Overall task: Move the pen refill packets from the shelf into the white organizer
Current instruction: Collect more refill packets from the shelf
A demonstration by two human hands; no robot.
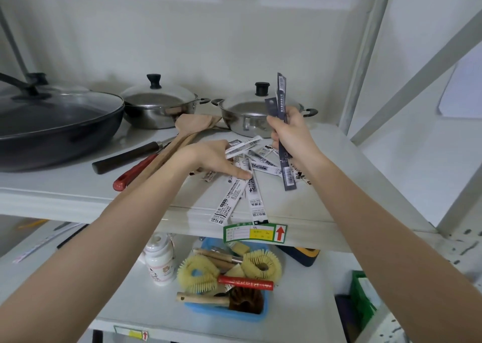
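Note:
Several long white pen refill packets [254,186] lie scattered on the white shelf [65,188], some hanging over its front edge. My left hand [208,157] rests on the pile, fingers pinching a white packet [241,144]. My right hand [289,131] is raised above the pile and grips a few dark blue refill packets [283,123] held nearly upright. The white organizer is not in view.
A black pan with glass lid [54,118] and two steel pots [159,108] [250,115] stand behind the packets. Wooden spatulas [182,134] and a red-handled tool [133,173] lie left. Below, a blue tray of brushes [227,314] and a bottle [160,261]. Shelf posts [365,55] rise right.

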